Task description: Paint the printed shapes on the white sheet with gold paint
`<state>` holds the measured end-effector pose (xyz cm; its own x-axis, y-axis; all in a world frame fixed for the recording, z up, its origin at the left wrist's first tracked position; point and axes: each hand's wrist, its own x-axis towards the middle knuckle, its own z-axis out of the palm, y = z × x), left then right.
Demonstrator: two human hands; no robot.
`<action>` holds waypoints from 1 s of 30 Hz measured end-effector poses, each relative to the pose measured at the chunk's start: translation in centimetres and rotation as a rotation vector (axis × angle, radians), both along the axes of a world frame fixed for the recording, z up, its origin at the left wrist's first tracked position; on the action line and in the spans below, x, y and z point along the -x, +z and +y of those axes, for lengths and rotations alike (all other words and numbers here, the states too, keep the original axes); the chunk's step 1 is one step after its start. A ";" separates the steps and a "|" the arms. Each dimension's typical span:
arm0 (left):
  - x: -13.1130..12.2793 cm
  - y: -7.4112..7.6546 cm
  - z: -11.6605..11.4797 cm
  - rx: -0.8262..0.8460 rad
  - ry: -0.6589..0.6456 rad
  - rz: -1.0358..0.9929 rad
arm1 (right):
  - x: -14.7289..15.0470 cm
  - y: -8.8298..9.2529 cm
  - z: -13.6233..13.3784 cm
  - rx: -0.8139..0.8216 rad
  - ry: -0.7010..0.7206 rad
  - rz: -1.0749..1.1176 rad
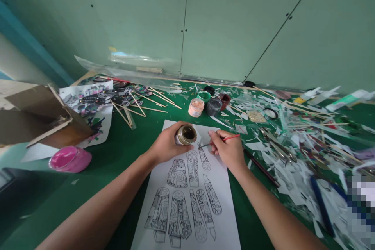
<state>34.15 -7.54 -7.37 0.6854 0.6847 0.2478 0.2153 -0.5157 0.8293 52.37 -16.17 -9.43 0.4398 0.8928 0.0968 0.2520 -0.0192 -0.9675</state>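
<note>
My left hand [166, 144] is wrapped around a small open jar of gold paint [186, 134], held just above the top of a white sheet [225, 203] printed with black patterned figure parts. My right hand [229, 149] pinches a thin red-handled brush [227, 138], whose tip points left toward the jar and hovers over a printed piece near the sheet's top. The sheet lies on a green table [129, 140].
Several open paint pots [196, 107] stand behind the sheet. Thin wooden sticks [137, 107] and printed sheets lie at the back left. A pink lid [69, 159] and a cardboard box [43, 119] sit left. Paper scraps, scissors [274, 142] and pens cover the right side.
</note>
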 end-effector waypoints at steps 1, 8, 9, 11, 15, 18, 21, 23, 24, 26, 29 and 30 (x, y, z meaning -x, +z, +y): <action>0.0 0.0 0.0 0.001 -0.001 0.000 | 0.0 0.0 0.0 0.002 -0.003 -0.003; 0.0 -0.3 0.1 -0.004 -0.003 -0.004 | 0.0 0.1 0.0 -0.007 0.006 0.018; 0.0 -0.3 0.1 -0.005 -0.004 -0.003 | 0.0 0.1 0.0 -0.002 0.007 0.013; 0.1 -0.3 0.1 -0.007 -0.005 -0.003 | 0.0 0.2 0.0 0.006 0.008 0.009; 0.1 -0.2 0.0 -0.003 -0.010 -0.002 | 0.1 0.2 -0.1 0.002 0.011 0.010; 0.1 -0.2 0.0 -0.002 -0.010 0.000 | 0.0 0.2 -0.1 0.005 0.003 -0.008; 0.1 -0.3 0.1 -0.002 -0.006 0.002 | 0.0 0.2 -0.1 0.006 -0.011 0.024; 0.1 -0.3 0.1 0.002 -0.006 0.004 | 0.0 0.2 -0.1 0.006 -0.002 0.026; 0.1 -0.3 0.1 0.005 -0.006 0.002 | 0.0 0.2 -0.1 0.006 0.003 0.014; 0.1 -0.2 0.1 0.009 -0.007 0.002 | 0.0 0.2 -0.1 0.009 0.005 -0.015; 0.1 -0.1 0.0 0.014 0.002 0.013 | 0.0 0.1 -0.1 0.015 -0.014 -0.022; 0.1 -0.1 0.0 0.017 0.004 0.018 | 0.0 0.0 -0.1 0.017 -0.018 -0.013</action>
